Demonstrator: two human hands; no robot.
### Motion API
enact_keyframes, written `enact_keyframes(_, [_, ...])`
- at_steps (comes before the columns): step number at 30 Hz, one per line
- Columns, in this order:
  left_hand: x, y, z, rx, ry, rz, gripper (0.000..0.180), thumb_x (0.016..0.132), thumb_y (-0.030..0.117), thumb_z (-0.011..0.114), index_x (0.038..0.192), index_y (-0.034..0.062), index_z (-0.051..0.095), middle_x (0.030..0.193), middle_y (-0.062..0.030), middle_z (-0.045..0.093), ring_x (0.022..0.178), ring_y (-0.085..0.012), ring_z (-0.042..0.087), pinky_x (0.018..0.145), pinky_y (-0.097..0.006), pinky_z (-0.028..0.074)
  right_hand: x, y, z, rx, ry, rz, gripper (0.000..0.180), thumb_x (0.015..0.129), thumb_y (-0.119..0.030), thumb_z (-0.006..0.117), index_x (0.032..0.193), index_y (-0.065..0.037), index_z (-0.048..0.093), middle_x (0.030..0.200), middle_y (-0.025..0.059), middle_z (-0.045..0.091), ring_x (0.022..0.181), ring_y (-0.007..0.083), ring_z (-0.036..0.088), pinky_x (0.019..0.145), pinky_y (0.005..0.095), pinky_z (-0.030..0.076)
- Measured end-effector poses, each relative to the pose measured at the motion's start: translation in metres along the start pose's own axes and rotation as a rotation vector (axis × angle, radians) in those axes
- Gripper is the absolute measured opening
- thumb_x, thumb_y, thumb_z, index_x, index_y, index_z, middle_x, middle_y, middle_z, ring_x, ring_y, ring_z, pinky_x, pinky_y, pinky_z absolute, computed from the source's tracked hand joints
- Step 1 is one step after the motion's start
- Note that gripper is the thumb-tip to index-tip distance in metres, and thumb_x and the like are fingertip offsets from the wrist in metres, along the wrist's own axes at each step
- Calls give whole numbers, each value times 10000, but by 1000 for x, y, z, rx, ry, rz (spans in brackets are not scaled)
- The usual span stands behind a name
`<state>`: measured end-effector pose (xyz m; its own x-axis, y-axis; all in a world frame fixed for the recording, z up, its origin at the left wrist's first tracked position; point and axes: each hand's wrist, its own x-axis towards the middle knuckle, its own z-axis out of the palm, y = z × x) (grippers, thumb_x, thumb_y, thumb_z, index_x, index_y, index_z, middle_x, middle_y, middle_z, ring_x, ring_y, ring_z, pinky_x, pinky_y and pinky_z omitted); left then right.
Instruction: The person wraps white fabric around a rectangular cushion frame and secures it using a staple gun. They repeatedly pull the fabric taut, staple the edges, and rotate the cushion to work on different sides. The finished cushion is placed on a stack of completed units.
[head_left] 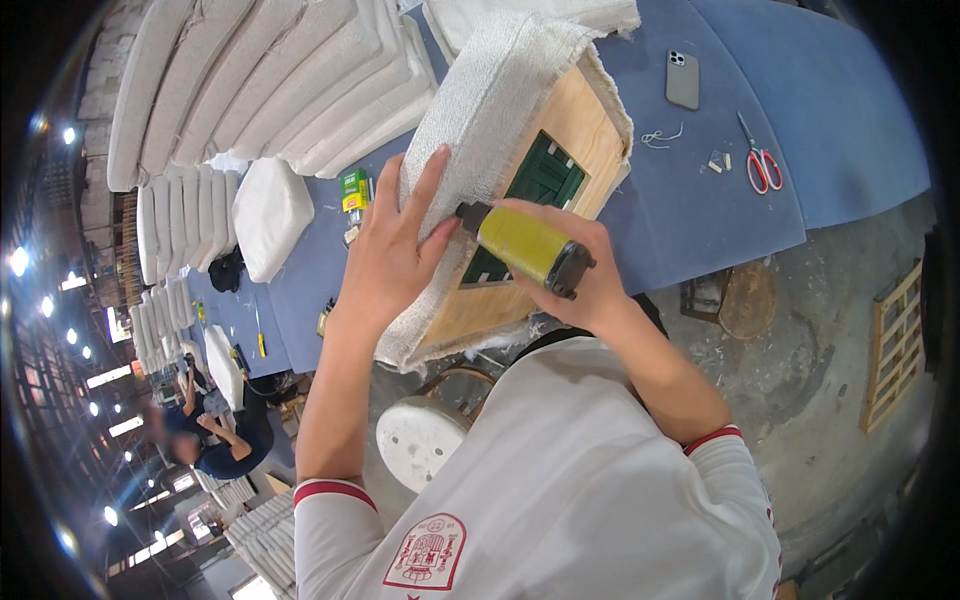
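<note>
A seat cushion (500,90) lies upside down on the blue table (700,200), its white woven fabric wrapped over a wooden frame (580,130) with green webbing (545,175) in the opening. My left hand (395,250) presses the fabric flat against the frame's left edge, fingers spread. My right hand (580,270) grips a yellow-bodied staple gun (525,245) with its black nose against the frame beside my left thumb.
Stacks of white cushions (270,80) fill the table's far left. A phone (682,80), red-handled scissors (762,165) and green staple boxes (353,190) lie on the table. A white stool (425,435) and a round wooden stool (745,300) stand below. People sit at far left.
</note>
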<state>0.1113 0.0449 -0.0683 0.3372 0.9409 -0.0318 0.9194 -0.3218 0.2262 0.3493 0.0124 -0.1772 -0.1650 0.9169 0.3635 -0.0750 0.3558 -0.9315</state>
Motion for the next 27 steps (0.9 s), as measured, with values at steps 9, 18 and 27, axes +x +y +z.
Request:
enact_keyframes(9, [0,-2,3,5,20,33,1062,915,113,870,1813,386,372,1742,-311,404,1430,-558,601,1173,-574,548,-4,-3,10,6,-13,-11,671,844,12,835,1503,-29,712,1327,160,831,1166,304,824,1035,369,614])
enact_keyframes(18, [3,10,-12,-37,-64,-26,1178,820,46,891,1833,280,337,1768,-344,413,1611,-563,450,1306,-548,438,-7,-7,14,80,-51,48,655,847,17,873,1485,-34,736,1390,161,821,1253,283,806,1096,371,596])
enact_keyframes(27, [0,-12,-5,-137,-88,-342,631,1218,431,511,1803,222,401,1649,-249,604,1404,-492,660,1153,-549,553,-4,9,7,79,18,16,673,849,33,848,1507,-21,715,1374,167,819,1240,261,803,1099,360,595])
